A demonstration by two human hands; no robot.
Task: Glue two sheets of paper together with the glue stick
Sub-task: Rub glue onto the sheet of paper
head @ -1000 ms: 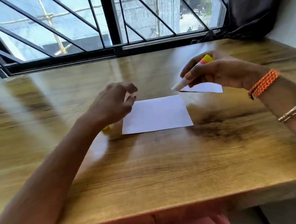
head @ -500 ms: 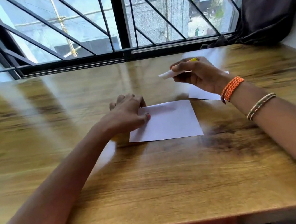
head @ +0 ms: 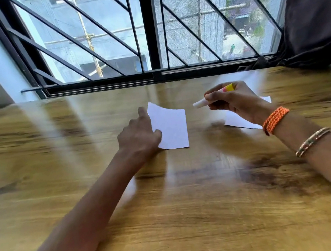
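A small white sheet of paper point(head: 172, 127) is held by my left hand point(head: 138, 134), thumb on its near left corner and fingers behind its left edge. The sheet is tilted up, with its far edge lifted off the wooden table point(head: 190, 195). My right hand point(head: 234, 103) grips a glue stick point(head: 213, 97) with a yellow and pink body and an uncapped white tip that points left, above the table. A second white sheet point(head: 237, 121) lies flat under my right wrist and is partly hidden by it.
A barred window point(head: 148, 32) runs along the table's far edge. A dark curtain point(head: 314, 17) hangs at the back right. White walls stand at the left and at the far right. The table's near edge lies just in front of me.
My left hand has taken hold of the first sheet, which lay flat, and tipped it up. My right hand still holds the glue stick in the air. The view has tilted upward.
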